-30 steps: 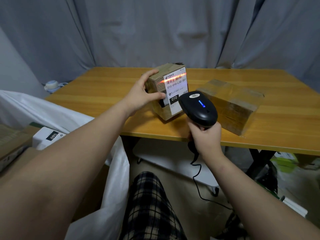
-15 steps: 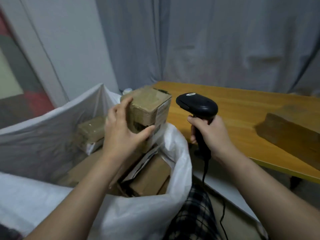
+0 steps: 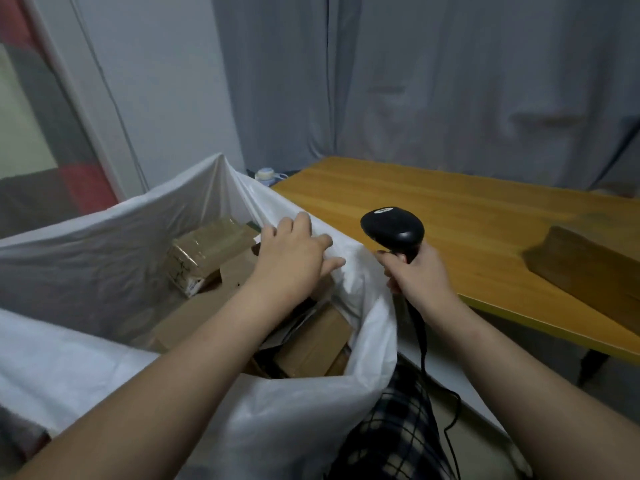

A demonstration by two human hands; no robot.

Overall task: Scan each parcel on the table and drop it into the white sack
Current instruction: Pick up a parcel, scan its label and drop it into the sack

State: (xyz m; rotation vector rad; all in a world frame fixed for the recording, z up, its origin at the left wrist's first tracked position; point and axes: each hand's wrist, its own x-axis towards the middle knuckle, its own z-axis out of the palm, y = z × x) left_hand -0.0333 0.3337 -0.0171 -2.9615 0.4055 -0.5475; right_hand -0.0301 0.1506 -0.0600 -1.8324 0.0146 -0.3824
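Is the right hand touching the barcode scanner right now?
Touching. In the head view the right hand grips the barcode scanner by its handle.

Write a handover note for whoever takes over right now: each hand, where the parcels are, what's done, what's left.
Left hand: open, over the mouth of the sack, holding nothing.
Right hand: grips the scanner beside the table edge.
Done: several boxes lie in the sack.
Left: one parcel on the table, at the right; scan it and drop it in. Part of the table is out of view.
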